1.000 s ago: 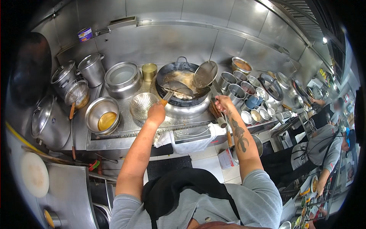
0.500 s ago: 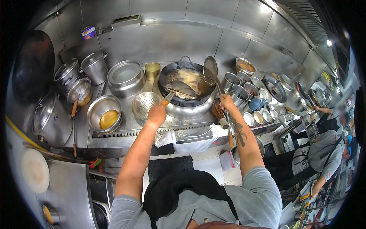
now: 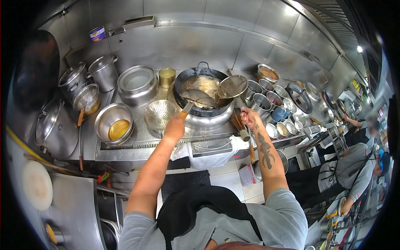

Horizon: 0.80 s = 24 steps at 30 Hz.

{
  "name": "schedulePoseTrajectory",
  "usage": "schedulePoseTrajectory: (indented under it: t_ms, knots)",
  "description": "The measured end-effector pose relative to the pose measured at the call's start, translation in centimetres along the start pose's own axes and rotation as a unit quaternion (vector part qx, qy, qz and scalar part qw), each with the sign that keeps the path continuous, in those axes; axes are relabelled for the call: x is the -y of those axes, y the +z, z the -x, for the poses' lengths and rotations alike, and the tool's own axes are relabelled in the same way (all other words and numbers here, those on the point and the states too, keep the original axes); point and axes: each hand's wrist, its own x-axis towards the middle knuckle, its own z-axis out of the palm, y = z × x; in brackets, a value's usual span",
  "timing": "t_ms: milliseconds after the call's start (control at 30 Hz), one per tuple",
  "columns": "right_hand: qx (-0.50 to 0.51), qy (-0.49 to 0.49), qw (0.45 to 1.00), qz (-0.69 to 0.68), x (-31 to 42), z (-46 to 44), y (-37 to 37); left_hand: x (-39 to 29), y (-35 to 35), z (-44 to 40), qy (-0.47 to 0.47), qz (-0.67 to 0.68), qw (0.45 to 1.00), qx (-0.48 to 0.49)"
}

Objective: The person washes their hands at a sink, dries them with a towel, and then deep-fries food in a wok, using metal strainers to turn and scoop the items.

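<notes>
Orange-handled utensil (image 3: 193,96) slants rightward into wok (image 3: 180,84), left hand (image 3: 175,128) gripping; strainer (image 3: 233,86) slants leftward, right hand (image 3: 250,118) gripping.

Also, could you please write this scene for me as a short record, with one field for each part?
left hand: holds a wooden-handled tool, its head inside the wok
right hand: holds a mesh skimmer at the wok's right side
wok contents: bubbling liquid with pale food; kind cannot be told
left of wok: perforated strainer, steel bowl with yellowish liquid, open tin
right of wok: several metal cups, one blue container
far right: co-workers in grey shirts
</notes>
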Motion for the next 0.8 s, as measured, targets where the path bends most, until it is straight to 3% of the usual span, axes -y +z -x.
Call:
schedulePoseTrajectory:
  t_ms: [267, 367, 533, 800]
  knots:
    - [0.040, -0.026, 0.998, -0.041, 2.1, -2.0, 6.2, -1.6, 3.7, 1.5, 0.000, 0.048, 0.999, -0.021]
    - [0.032, -0.025, 0.999, -0.013, 2.1, -3.4, 10.4, -1.6, 6.0, 1.9, 0.009, 0.068, 0.997, -0.024]
    - [-0.035, -0.027, 0.997, 0.062, 0.4, -4.3, 18.2, -2.0, 6.7, 2.9, -0.024, 0.117, 0.991, 0.057]
    - [-0.047, -0.035, 0.990, 0.126, -3.8, -6.0, 23.4, -0.6, 7.2, 3.4, -0.028, 0.174, 0.982, 0.064]
